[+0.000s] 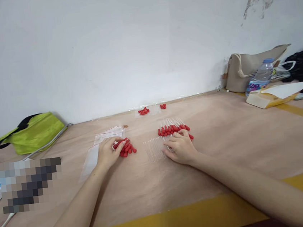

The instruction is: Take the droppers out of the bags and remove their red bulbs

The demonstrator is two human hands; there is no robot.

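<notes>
My left hand (108, 151) is at a loose pile of red rubber dropper bulbs (128, 149), with thumb and index finger closed on one red bulb. My right hand (181, 148) lies over the right end of a row of clear, thin dropper tubes (154, 150). Its fingers are bent down among the tubes; what they grip is hidden. Just beyond it lie several droppers with red bulbs (169, 129) fitted, side by side, their clear stems toward the wall. Another red bulb (191, 137) shows at the right of this hand.
Clear zip bags (90, 161) lie beside my left hand. By the wall are small bags with red bulbs (144, 110). A green pouch (38, 134) and cables stand left; a beige bag (244, 69), a water bottle (260, 76) and a tissue pack (271, 97) are right.
</notes>
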